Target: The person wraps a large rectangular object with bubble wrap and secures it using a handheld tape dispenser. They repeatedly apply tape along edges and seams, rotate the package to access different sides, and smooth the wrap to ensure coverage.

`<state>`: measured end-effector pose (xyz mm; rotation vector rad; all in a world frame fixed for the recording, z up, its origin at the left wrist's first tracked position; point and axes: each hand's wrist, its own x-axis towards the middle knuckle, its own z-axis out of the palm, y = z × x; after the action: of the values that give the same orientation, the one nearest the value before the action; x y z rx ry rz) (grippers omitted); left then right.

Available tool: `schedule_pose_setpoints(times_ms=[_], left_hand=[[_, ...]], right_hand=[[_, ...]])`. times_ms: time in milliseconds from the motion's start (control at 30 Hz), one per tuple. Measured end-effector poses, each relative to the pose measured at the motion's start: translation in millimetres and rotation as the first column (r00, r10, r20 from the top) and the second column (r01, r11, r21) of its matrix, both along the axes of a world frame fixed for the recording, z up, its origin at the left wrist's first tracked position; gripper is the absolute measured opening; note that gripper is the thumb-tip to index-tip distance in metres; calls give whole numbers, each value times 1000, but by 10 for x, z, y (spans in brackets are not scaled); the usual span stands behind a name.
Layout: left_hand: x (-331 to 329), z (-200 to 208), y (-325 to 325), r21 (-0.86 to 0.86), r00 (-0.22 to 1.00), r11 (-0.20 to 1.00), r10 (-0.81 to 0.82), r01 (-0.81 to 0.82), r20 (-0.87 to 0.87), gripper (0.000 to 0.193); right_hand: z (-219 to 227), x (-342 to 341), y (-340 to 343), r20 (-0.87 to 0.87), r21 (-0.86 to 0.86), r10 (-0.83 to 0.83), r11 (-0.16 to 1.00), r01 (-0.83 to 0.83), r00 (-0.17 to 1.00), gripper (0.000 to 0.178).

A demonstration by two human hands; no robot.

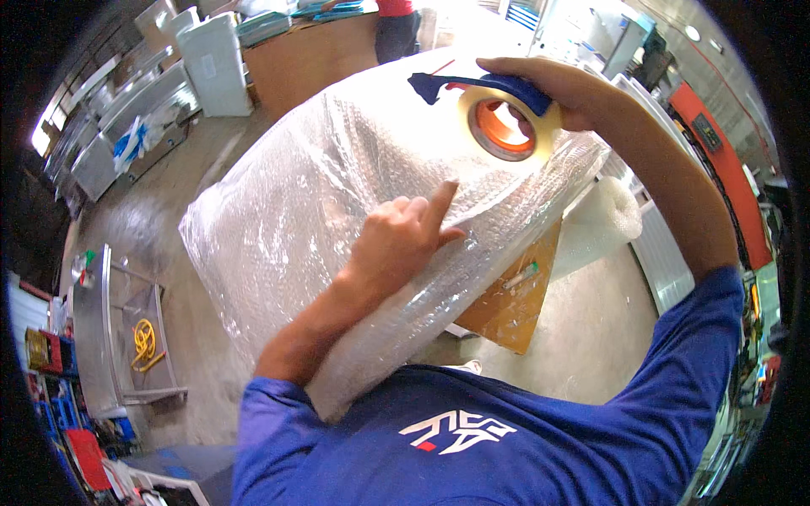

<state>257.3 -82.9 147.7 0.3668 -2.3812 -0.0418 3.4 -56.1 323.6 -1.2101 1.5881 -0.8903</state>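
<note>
A large bulky item wrapped in clear bubble wrap stands in front of me. My left hand is over the wrap's near side, its index finger stretched out onto the film, thumb apart, other fingers curled; I see nothing held in it. Farther off and to the right, my right hand grips a blue tape dispenser. A wide roll of clear tape with an orange core is mounted on it, just above the wrapped surface. The right fingers are partly hidden behind the dispenser and roll.
A bubble wrap roll lies right of the item, beside a brown board with a small green-and-white object. At left stands a metal table frame with a coiled yellow hose. Another person stands by a brown counter.
</note>
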Motion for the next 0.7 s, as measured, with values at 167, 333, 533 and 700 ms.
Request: schedule_pose_setpoints(times_ms=[167,333,533,700], left_hand=[[14,-10,-26,-97,992,993,-51,63,114,39],[56,-15,-27,-63,989,995,-71,80,130,38],[82,40,3,-31,987,987,-154,156,54,37],[68,31,15,-13,984,987,-156,158,92,39]], right_hand=[[38,203,-548,-95,214,-57,974,77,994,45],[-17,389,-894,-131,283,-42,956,78,990,50],[-54,513,-1080,-236,377,-85,910,172,968,47],[28,533,-1125,-269,489,-76,848,204,960,46]])
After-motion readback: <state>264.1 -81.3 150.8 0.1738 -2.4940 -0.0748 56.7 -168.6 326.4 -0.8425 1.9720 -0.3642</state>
